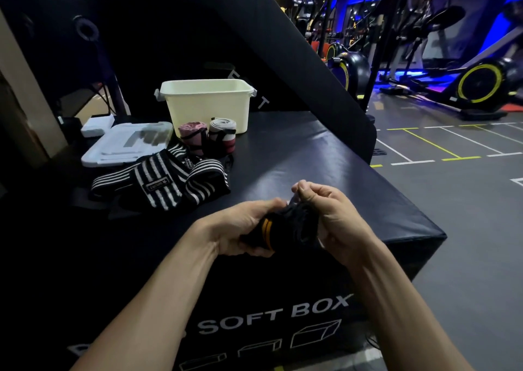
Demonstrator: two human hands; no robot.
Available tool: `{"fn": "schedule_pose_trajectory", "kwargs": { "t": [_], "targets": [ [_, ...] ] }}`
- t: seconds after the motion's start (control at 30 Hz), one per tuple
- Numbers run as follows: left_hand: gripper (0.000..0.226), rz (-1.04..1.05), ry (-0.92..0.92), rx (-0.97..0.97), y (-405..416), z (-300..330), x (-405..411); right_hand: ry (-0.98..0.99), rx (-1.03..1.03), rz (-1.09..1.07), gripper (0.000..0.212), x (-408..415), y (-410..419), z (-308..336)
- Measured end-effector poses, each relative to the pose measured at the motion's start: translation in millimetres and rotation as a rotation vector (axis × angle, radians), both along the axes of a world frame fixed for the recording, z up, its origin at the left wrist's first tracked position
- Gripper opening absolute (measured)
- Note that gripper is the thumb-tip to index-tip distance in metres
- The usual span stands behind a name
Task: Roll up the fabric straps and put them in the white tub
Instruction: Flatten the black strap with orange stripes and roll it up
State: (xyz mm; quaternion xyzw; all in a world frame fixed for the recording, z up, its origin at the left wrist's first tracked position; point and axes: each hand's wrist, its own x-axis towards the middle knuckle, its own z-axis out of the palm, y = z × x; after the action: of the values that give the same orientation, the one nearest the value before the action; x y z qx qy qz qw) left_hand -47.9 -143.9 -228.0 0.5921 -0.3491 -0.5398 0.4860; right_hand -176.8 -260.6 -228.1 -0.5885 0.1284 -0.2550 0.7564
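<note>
- The black strap with orange stripes is held above the near edge of the counter, wound into a thick roll between both hands.
- The left hand grasps the roll's body, likely to keep the turns tight; the right hand pinches the loose end to finish winding.
- The black-and-white striped straps lie unrolled to the left, waiting.
- Two rolled straps stand just before the white tub, not yet inside.
- The tub's lid lies beside it, leaving the tub open.
</note>
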Motion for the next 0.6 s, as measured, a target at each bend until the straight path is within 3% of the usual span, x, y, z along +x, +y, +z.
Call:
{"fn": "schedule_pose_trajectory", "kwargs": {
  "t": [0.13,0.27,0.33,0.47,0.53,0.6],
  "targets": [
    [0.032,0.044,0.135,-0.162,4,3,4,0.083,0.043,0.026,0.040,3,-5,-4],
    [0.029,0.148,0.201,-0.209,9,9,7,0.118,0.034,0.070,0.017,4,-1,-6],
    [0.033,0.153,0.206,-0.171,9,9,8,0.086,0.043,0.087,0.021,4,1,-9],
    [0.039,0.260,0.072,-0.098,6,5,8,0.075,-0.008,-0.070,0.035,1,-2,-12],
    [0.036,0.349,-0.011,-0.160,5,3,7,0.169,-0.077,-0.062,0.052,-4,-1,-7],
    [0.026,0.396,-0.077,-0.262,6,2,6,0.196,-0.131,-0.014,0.053,-8,2,-4]
  ]
}}
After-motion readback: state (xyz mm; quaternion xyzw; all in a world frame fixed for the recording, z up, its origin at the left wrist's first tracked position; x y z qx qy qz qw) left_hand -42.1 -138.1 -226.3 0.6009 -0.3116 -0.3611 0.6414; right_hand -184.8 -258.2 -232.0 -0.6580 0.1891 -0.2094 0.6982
